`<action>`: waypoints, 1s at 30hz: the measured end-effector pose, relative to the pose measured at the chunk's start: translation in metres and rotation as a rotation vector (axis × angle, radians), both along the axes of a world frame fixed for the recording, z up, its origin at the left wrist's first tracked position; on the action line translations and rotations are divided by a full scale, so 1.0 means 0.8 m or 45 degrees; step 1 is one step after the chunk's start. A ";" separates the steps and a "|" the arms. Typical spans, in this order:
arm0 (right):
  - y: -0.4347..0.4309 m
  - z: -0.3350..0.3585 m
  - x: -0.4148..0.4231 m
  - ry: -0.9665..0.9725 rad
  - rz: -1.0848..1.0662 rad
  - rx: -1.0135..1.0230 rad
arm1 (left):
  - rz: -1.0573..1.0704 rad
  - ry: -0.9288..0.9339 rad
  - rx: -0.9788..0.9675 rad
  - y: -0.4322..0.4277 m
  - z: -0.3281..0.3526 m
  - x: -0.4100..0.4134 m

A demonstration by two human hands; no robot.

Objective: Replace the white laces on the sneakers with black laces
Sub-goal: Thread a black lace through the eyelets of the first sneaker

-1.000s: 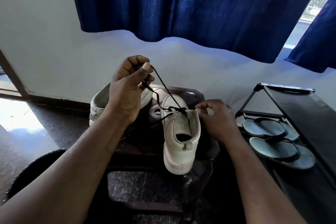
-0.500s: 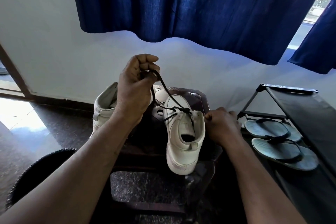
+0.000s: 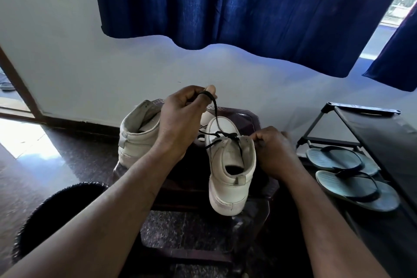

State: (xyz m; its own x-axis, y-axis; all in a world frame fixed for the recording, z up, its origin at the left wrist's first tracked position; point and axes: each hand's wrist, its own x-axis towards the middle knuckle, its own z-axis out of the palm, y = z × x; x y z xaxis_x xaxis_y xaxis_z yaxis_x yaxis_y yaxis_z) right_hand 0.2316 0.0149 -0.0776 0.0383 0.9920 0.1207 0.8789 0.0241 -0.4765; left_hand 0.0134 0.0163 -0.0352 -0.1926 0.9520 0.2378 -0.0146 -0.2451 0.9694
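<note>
Two hands worked: left hand (image 3: 180, 117) pinched the black lace (image 3: 215, 110) taut above the near white sneaker (image 3: 230, 165) on the stool (image 3: 250, 117), right hand (image 3: 274, 151) gripped its collar. Mid-threading, I'd judge; the next eyelet wanted the tip.

No text, brand, number or sign can be read anywhere (the small tab at the heel of the near sneaker (image 3: 230, 189) is too blurred to tell whether it carries a mark, and the straps of the flip-flops (image 3: 352, 185) show nothing legible).
</note>
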 end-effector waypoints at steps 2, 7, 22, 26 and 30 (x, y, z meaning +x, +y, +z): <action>-0.006 0.007 0.002 -0.224 -0.126 -0.079 | 0.010 -0.008 -0.008 0.000 0.000 -0.002; -0.008 0.009 0.006 -0.012 0.053 0.068 | 0.031 -0.038 0.018 0.000 0.002 -0.004; -0.005 -0.013 -0.019 0.093 0.215 0.366 | 0.049 -0.177 0.207 -0.012 0.015 0.002; -0.009 -0.013 -0.043 0.097 0.183 0.362 | 0.066 -0.185 0.187 -0.012 0.015 0.003; -0.009 -0.015 -0.045 0.122 0.176 0.345 | 0.037 -0.187 0.193 -0.014 0.013 0.002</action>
State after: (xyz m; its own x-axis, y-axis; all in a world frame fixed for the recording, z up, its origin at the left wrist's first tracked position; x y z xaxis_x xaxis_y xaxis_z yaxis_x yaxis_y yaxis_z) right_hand 0.1952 0.0076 -0.0893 -0.0706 0.9208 0.3836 0.8100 0.2774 -0.5167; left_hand 0.0148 0.0051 -0.0245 -0.2630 0.9008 0.3454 -0.1438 -0.3906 0.9093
